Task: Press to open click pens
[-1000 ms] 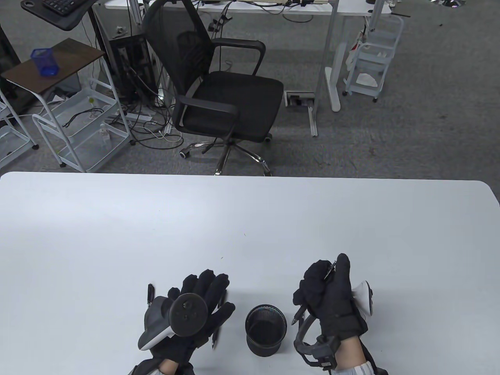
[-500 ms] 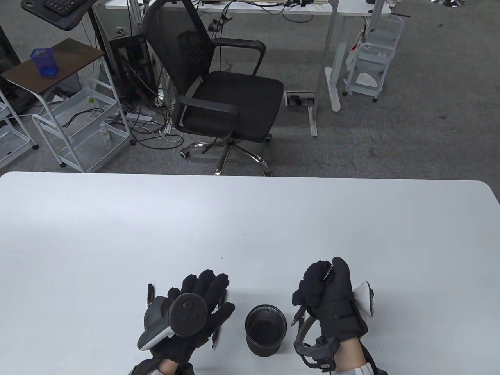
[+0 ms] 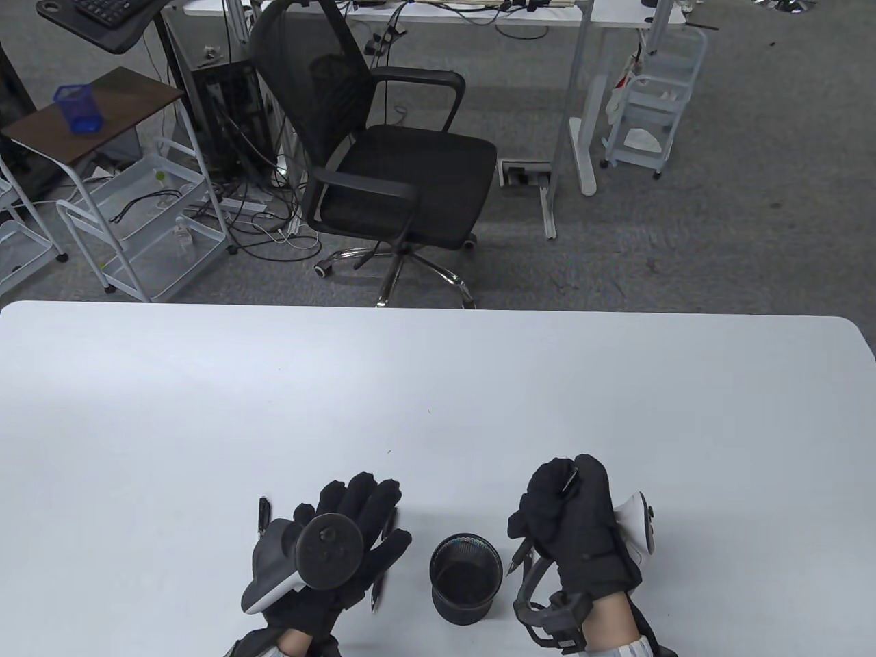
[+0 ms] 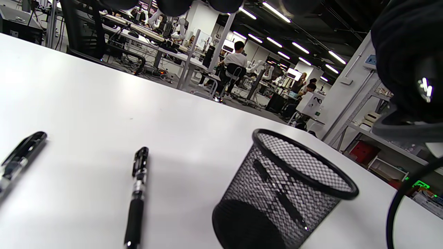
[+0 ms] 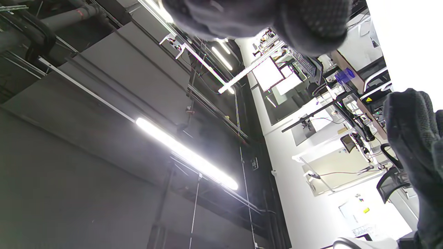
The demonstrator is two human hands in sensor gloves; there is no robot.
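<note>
My right hand (image 3: 568, 513) grips a black click pen (image 3: 519, 556) in a fist above the table, right of the cup. The pen's tip end pokes out below the fist; its clip end (image 3: 570, 478) shows at the top under the thumb, which lies over it. My left hand (image 3: 342, 540) rests flat on the table, fingers spread, over two black pens. One pen (image 3: 263, 514) lies by its left edge, another (image 3: 378, 590) under its right side. Both pens show in the left wrist view, one (image 4: 137, 193) in the middle and one (image 4: 19, 155) at the left.
A black mesh pen cup (image 3: 465, 576) stands upright between my hands, also in the left wrist view (image 4: 283, 193). The white table (image 3: 438, 383) stretches far ahead. An office chair (image 3: 383, 150) stands beyond its far edge.
My right thumb has come down from raised to lying over the pen's top end. The right fist has dropped slightly. The left hand has not moved.
</note>
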